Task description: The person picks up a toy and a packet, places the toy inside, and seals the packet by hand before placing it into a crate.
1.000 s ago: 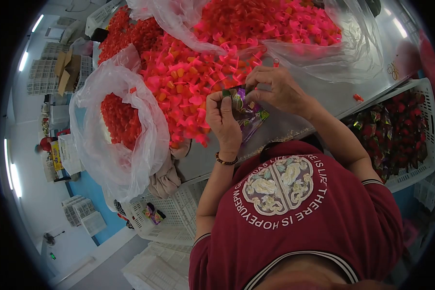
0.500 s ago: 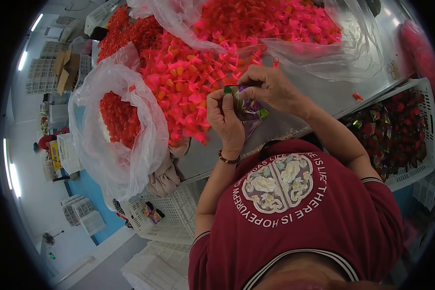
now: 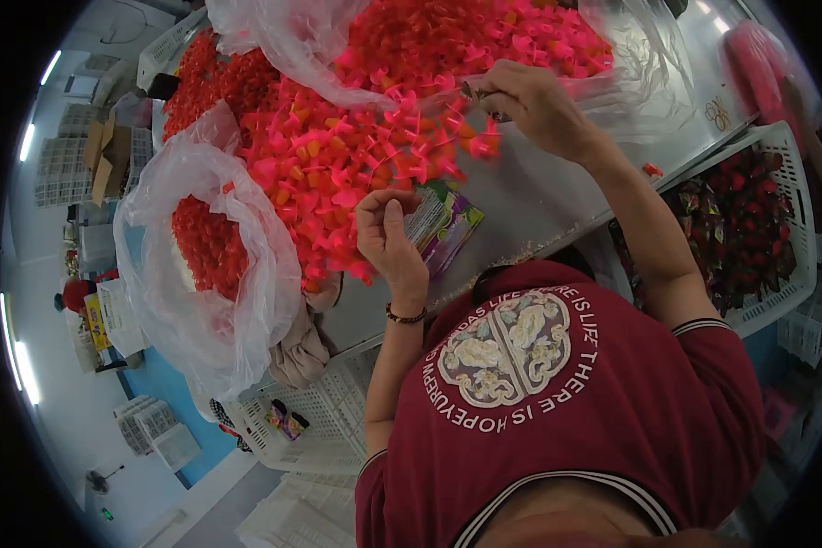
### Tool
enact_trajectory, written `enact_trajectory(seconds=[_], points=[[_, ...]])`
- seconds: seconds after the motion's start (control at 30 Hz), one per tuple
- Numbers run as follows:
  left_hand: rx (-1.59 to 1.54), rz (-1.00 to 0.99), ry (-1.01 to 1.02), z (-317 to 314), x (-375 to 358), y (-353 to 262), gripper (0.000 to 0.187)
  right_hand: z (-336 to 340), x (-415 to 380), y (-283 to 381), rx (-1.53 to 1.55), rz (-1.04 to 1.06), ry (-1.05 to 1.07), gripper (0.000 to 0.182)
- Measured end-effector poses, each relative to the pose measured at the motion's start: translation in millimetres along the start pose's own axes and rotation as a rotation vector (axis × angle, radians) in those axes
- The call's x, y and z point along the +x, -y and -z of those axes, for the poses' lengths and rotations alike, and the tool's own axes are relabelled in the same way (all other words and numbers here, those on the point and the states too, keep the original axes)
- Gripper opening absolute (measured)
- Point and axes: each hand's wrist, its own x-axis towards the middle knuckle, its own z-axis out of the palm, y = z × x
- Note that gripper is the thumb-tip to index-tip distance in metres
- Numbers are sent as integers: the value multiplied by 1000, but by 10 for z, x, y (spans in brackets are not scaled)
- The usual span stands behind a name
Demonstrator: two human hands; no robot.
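1. The left hand [image 3: 388, 242] pinches the top edge of a glossy purple-and-green foil pouch [image 3: 443, 226], which hangs over the grey desk [image 3: 539, 196] near its front edge.
2. The right hand [image 3: 530, 100] is stretched well away from the left, fingers closed at the rim of the pile of red and pink plastic caps [image 3: 356, 155]; what it grips is too small to tell.
3. Bare desk lies between the two hands, beside the pouch.
4. Crinkled clear plastic bags [image 3: 201, 274] hold more red caps and crowd the desk's left end.
5. A white lattice crate [image 3: 776, 283] to the right holds dark, shiny filled pouches.
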Motion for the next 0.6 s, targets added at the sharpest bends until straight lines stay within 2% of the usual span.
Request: enact_trajectory(seconds=[0.07, 0.1, 0.13, 0.17, 0.23, 0.27, 0.3, 0.37, 0.4, 0.47, 0.53, 0.6], points=[[35, 47, 40, 4, -7, 17, 15, 136, -59, 43, 470, -435, 68, 12], [65, 74, 74, -11, 26, 24, 17, 132, -86, 32, 469, -436, 64, 12], [65, 71, 79, -45, 51, 19, 17, 118, -129, 7, 646, -468, 60, 13], [-12, 150, 134, -97, 72, 11, 21, 123, -147, -6, 822, -498, 57, 13], [-88, 237, 194, -199, 74, 7, 25, 119, -182, 51, 905, -528, 17, 14], [-182, 341, 239, -262, 69, 9, 28, 117, -201, 105, 990, -557, -27, 14], [-277, 446, 290, -318, 62, 20, 31, 128, -221, 166, 981, -567, -39, 14], [-236, 482, 357, -346, 86, 70, 30, 208, -296, 257, 1075, -689, -47, 14], [-198, 515, 426, -410, 97, 114, 30, 266, -377, 238, 1027, -738, -102, 14], [-118, 497, 416, -410, 59, 113, 27, 456, -718, 106, 917, -817, -58, 18], [-19, 394, 407, -265, 23, 196, 26, 768, -1218, -5, 894, -962, -211, 18], [-10, 421, 348, -111, 17, 280, 25, 1095, -1624, -2, 875, -1097, -432, 17]])
